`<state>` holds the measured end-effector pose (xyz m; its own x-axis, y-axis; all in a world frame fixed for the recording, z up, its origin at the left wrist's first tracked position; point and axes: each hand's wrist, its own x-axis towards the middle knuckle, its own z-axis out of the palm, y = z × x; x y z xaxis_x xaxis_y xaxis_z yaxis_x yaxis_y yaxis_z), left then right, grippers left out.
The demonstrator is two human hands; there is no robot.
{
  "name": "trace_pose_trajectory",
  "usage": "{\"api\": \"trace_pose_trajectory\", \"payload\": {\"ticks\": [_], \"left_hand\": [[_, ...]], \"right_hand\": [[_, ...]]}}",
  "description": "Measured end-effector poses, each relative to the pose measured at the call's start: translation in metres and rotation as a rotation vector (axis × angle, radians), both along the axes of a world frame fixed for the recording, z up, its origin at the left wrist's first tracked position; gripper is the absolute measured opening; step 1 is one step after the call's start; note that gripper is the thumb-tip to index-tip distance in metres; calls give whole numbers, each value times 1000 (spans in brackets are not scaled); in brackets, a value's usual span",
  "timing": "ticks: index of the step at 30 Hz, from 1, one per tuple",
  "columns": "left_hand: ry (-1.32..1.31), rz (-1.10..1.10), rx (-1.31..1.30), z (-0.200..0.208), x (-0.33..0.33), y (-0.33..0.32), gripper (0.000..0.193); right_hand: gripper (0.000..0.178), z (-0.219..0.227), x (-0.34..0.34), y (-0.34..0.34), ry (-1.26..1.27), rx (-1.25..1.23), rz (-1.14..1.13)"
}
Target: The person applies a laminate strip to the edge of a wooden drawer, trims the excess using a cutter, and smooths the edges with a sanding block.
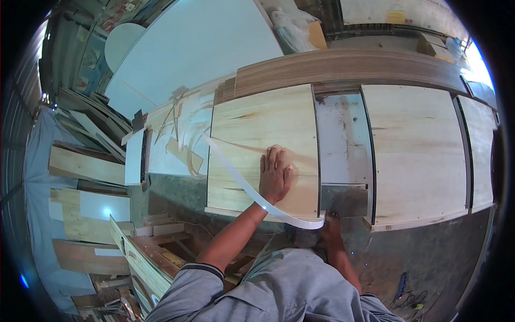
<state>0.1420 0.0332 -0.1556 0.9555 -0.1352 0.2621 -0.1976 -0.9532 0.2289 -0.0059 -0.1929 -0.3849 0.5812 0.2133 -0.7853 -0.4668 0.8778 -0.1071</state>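
My left hand (275, 174) lies flat, fingers extended, on a pale wood-grain panel (252, 139). A long, narrow white edging strip (241, 182) arches over the panel's left part and passes by my left wrist. It curves down past the panel's front edge toward the front right corner. There my right hand (332, 228) is closed at the strip's end, below the level of the panel top. Its fingers are partly hidden, and the exact grip is hard to make out.
To the right lie another pale panel (416, 155) and a white surface with brown stains (343, 139). Brown boards (343, 70) run along the back. Loose strips and offcuts (185, 153) lie left of the panel. Boards lean at lower left (145, 257). A blue power strip (401, 285) with cables is on the floor.
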Motion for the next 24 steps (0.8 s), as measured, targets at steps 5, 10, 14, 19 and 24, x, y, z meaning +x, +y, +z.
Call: {"api": "trace_pose_trajectory", "payload": {"ticks": [5,10,14,19,24], "left_hand": [[15,52,15,-5,-15,9,60],[-22,-16,-20,1,5,-7,60],[-21,33,-2,-11,-13,19,60],[-9,-39,-160,-6,-24,59,57],[80,89,-575,35,-103,161,29]], "right_hand": [[21,33,4,9,-28,-102,104],[26,-15,7,-3,-66,44,81],[30,37,-1,-4,-952,-1173,858],[27,23,-13,-42,-553,-1061,706],[31,70,-14,-67,-267,-1176,742]]}}
